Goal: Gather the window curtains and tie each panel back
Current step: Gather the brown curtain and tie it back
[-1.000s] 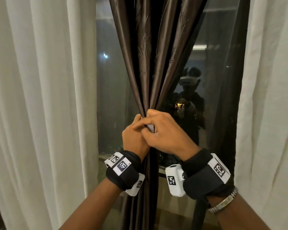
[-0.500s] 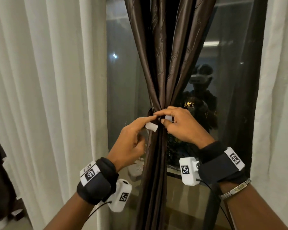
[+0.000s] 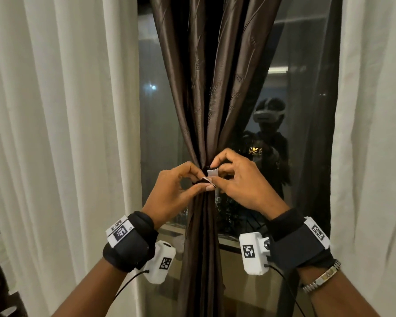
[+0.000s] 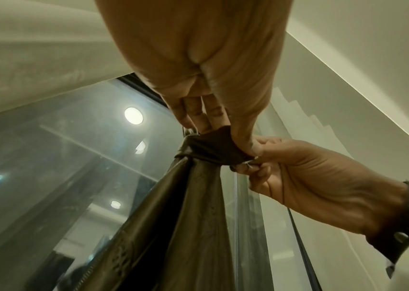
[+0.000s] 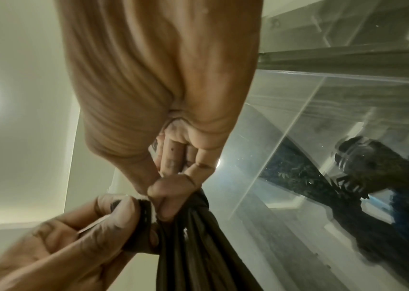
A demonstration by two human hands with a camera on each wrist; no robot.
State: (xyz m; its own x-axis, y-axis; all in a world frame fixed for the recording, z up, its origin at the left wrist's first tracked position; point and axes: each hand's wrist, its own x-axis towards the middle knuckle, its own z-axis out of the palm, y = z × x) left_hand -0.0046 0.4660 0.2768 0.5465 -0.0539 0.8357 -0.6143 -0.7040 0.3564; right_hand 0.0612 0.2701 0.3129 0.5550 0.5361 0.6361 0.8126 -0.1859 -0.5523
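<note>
A dark brown satin curtain [image 3: 212, 92] hangs in front of the window, gathered into a tight bunch at mid height. A dark tie-back band [image 4: 208, 147] wraps the bunch, with white tab ends [image 3: 213, 173]. My left hand [image 3: 183, 184] pinches one tab end between thumb and forefinger on the bunch's left. My right hand [image 3: 233, 177] pinches the other white end on the right, fingers curled. Both hands meet at the band [image 5: 146, 212] in the right wrist view, where the left hand [image 5: 79, 232] comes in from below.
White sheer curtains hang on the left [image 3: 62, 133] and the right [image 3: 375, 133]. The dark window glass [image 3: 160, 124] behind reflects a person wearing a headset. A sill [image 3: 229, 245] runs below the glass.
My hands came apart from a joint grip on the bunch. The left hand drew back to the left with one white tab, and now both tab ends are brought close together again.
</note>
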